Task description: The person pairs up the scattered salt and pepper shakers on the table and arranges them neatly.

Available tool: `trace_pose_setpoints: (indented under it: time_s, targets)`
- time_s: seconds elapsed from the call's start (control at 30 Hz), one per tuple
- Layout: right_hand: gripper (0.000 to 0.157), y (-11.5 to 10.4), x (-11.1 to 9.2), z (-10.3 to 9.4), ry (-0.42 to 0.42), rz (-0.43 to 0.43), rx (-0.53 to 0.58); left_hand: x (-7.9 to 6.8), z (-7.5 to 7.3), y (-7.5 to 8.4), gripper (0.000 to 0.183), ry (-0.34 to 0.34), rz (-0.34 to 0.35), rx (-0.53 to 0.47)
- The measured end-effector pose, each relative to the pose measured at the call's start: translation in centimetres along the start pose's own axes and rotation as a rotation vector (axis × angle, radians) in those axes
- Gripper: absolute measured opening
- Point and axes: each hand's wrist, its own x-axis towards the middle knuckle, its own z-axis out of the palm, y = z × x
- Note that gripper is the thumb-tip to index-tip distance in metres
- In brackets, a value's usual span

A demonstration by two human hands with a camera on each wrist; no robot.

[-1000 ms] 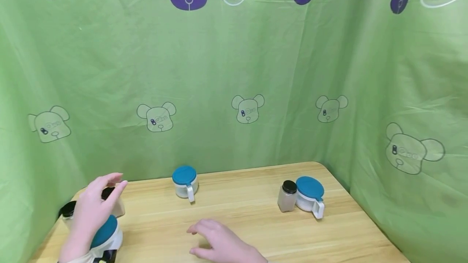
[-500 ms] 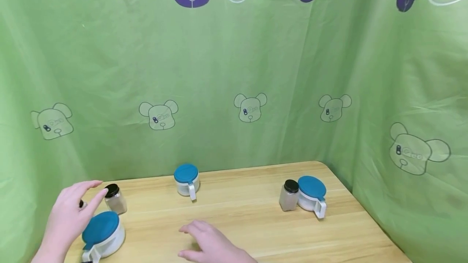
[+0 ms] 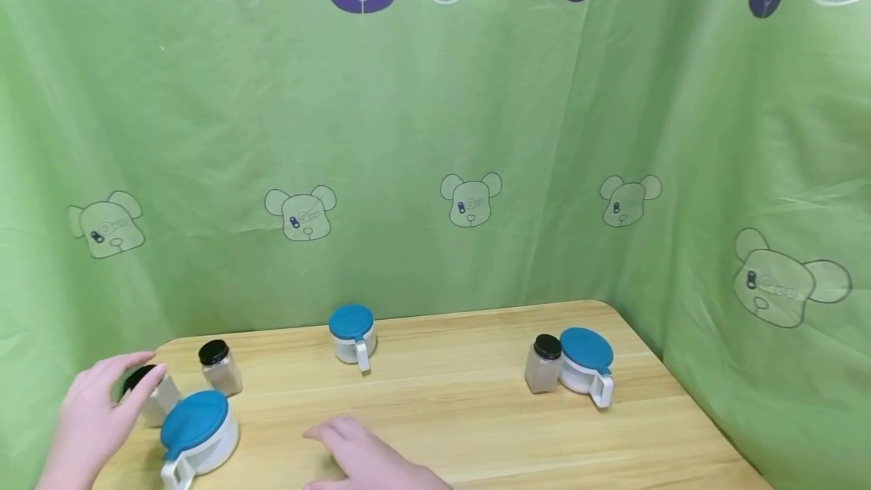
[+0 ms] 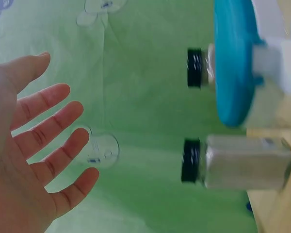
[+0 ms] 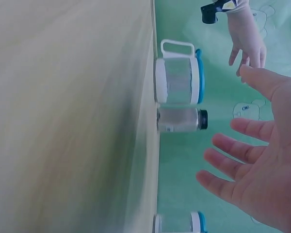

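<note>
My left hand (image 3: 95, 418) hovers at the table's left side with fingers and thumb spread, holding nothing. In the head view it partly overlaps a square clear jar with a black lid (image 3: 159, 399). The left wrist view shows a gap between this hand (image 4: 34, 136) and the jar (image 4: 247, 162). Close by stand a wide jar with a blue lid and a white handle (image 3: 197, 426) and a second black-lidded jar (image 3: 223, 375). My right hand (image 3: 370, 456) is over the front middle of the table, its loosely bent fingers around nothing.
A small blue-lidded jar with a handle (image 3: 352, 335) stands at the back middle of the wooden table (image 3: 449, 376). At the right, a black-lidded jar (image 3: 543, 369) is beside a wide blue-lidded jar (image 3: 587, 358). Green curtains (image 3: 381, 134) hang behind and at both sides.
My left hand has drawn left and a little down, off the black-lidded jars and the wide blue-lidded jar it was covering. My right hand has drifted left and slightly down. The jars stay put.
</note>
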Motion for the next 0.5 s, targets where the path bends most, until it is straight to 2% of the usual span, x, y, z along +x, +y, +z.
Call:
trace_pose_setpoints:
  time_s: [0.2, 0.5]
  targets:
    - [0.064, -0.9, 1.3, 0.2, -0.072, -0.025, -0.042, -0.4, -0.1, -1.7, 0.043, -0.044, -0.087, 0.006]
    - [0.068, -2.3, 3.2, 0.4, -0.116, -0.011, -0.059, -0.4, 0.5, -3.7, 0.046, -0.054, -0.120, 0.031]
